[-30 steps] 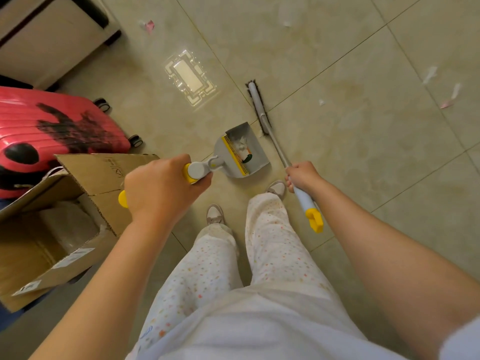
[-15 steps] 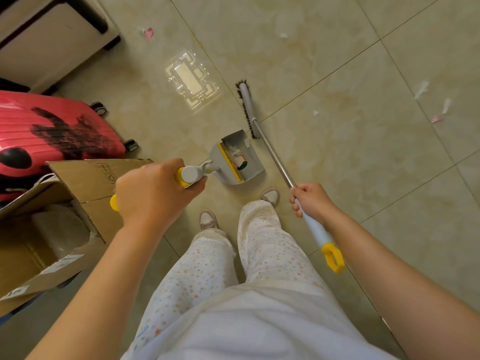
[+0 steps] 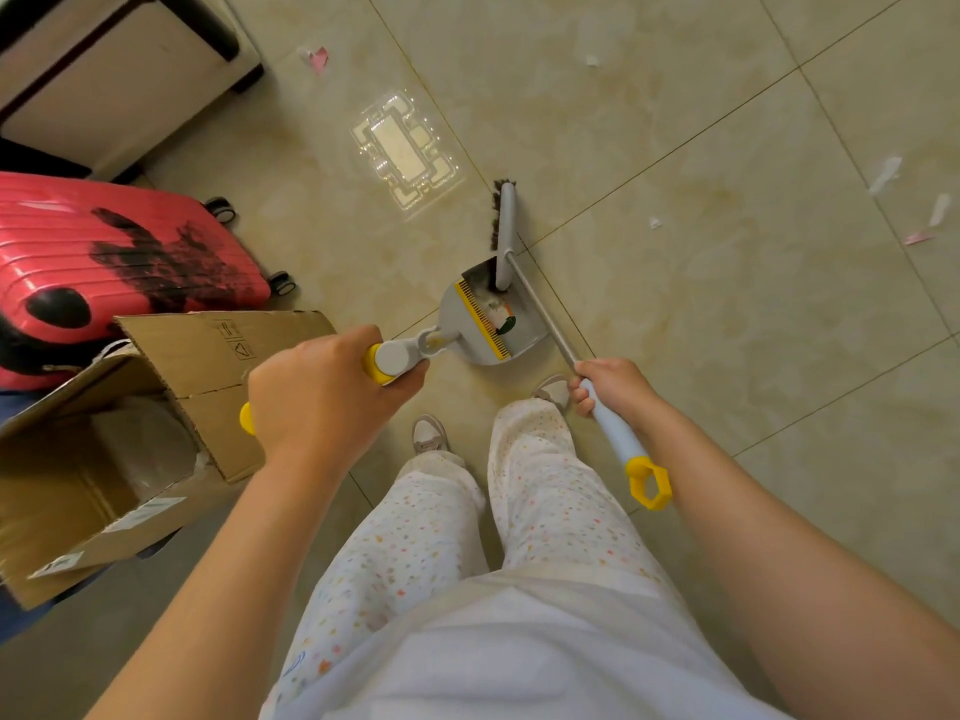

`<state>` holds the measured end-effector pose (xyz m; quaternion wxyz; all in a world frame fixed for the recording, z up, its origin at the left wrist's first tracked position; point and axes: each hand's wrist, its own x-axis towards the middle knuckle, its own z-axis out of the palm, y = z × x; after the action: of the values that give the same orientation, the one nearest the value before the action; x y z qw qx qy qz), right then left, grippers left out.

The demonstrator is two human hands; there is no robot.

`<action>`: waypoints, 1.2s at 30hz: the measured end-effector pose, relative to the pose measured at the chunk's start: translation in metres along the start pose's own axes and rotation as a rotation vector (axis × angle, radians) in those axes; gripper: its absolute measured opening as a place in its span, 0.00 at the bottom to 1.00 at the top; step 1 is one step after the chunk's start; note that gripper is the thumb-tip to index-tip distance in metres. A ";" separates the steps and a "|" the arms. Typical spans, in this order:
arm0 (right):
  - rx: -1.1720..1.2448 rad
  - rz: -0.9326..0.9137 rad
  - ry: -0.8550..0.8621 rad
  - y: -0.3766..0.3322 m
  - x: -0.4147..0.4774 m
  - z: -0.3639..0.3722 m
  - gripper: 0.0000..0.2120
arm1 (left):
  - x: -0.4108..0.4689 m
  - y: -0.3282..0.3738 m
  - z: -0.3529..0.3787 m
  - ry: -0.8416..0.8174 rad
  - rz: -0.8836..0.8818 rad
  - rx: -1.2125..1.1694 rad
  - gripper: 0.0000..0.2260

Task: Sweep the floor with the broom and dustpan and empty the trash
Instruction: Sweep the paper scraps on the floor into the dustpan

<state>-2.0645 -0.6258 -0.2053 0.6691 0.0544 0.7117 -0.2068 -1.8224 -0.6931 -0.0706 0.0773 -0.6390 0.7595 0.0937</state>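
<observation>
**A:** ok so what changed from half a second back? The broom head (image 3: 505,220) slid in toward the dustpan (image 3: 457,314). It was just off the pan's far corner, and now its near end sits over that corner, bristles facing left.

**B:** yep, and the hands barely shifted. The left hand (image 3: 322,397) is wrapped in a full fist round the dustpan's handle, with yellow grip poking out on both sides of it. The right hand (image 3: 618,384) has its fingers curled round the pale blue grip of the broom (image 3: 545,324), and the yellow loop end sticks out behind it.

**A:** where's the pan relative to them?

**B:** on the tile floor (image 3: 727,304), ahead of both hands and roughly between them, just in front of the shoes (image 3: 428,433). There's a green and orange scrap (image 3: 506,324) inside, right by the yellow comb.

**A:** and further out?

**B:** open cardboard box (image 3: 171,387) beside the left hand, red suitcase (image 3: 104,262) behind it, clear plastic tray (image 3: 405,150) beyond the broom head. A few paper bits (image 3: 883,174) lie far right, well apart from the pan.
</observation>
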 end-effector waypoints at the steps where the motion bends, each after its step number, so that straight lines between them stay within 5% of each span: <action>1: -0.002 -0.011 -0.012 0.001 -0.004 -0.002 0.11 | -0.001 -0.001 -0.001 0.003 0.003 -0.007 0.20; 8: -0.208 -0.137 0.058 0.008 -0.026 -0.038 0.09 | -0.001 0.007 -0.007 0.028 0.016 -0.062 0.20; 18: -0.197 -0.155 0.203 -0.018 -0.033 -0.092 0.11 | 0.060 0.067 -0.026 0.100 0.132 -0.052 0.21; 36: 0.124 -0.069 0.453 -0.126 0.004 -0.137 0.06 | 0.223 0.167 -0.044 0.025 0.545 0.039 0.18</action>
<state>-2.2367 -0.6908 -0.1784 0.4802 0.1162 0.8311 -0.2553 -2.0253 -0.8888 -0.0733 0.0520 -0.4107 0.9060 0.0885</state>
